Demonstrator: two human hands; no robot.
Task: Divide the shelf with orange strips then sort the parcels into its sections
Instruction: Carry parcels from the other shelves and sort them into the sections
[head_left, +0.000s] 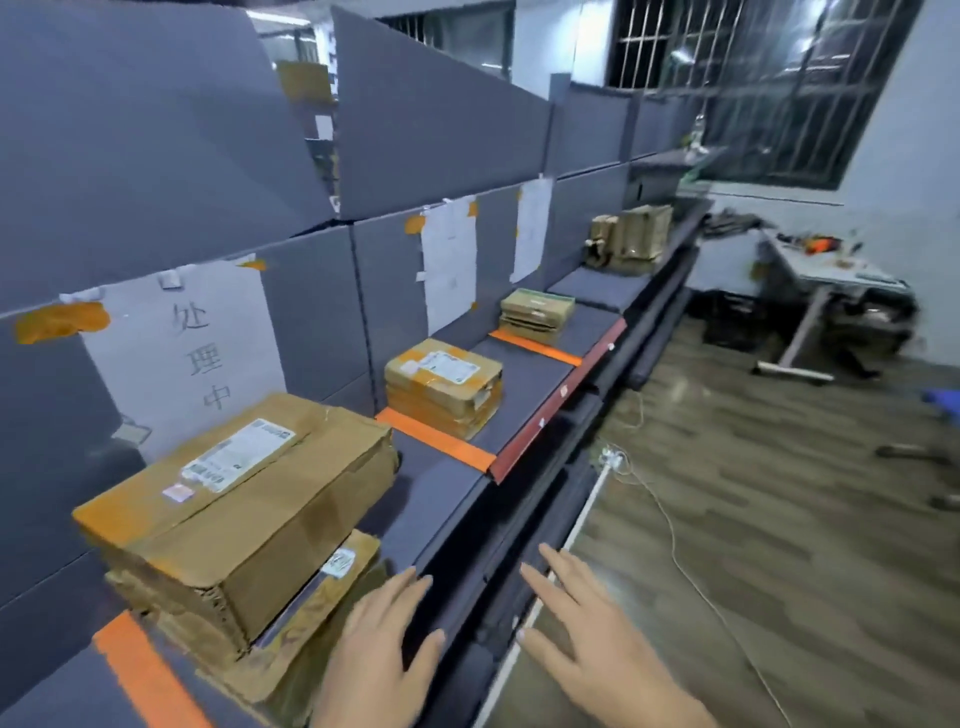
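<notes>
Head: creased cardboard parcels (239, 499) (boxy).

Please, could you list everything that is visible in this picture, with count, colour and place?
orange strips: three, orange, across the shelf.
shelf: one, grey, along the wall.
parcels: four stacks, brown cardboard, in the shelf sections.
paper sheets: three, white, taped on the grey back panels.
table: one, white, far right by the wall.
window: one, dark bars, upper right.
cable: one, white, on the wooden floor.
left hand: one, fingers straight, near the shelf edge.
right hand: one, fingers straight, in front of the shelf.
</notes>
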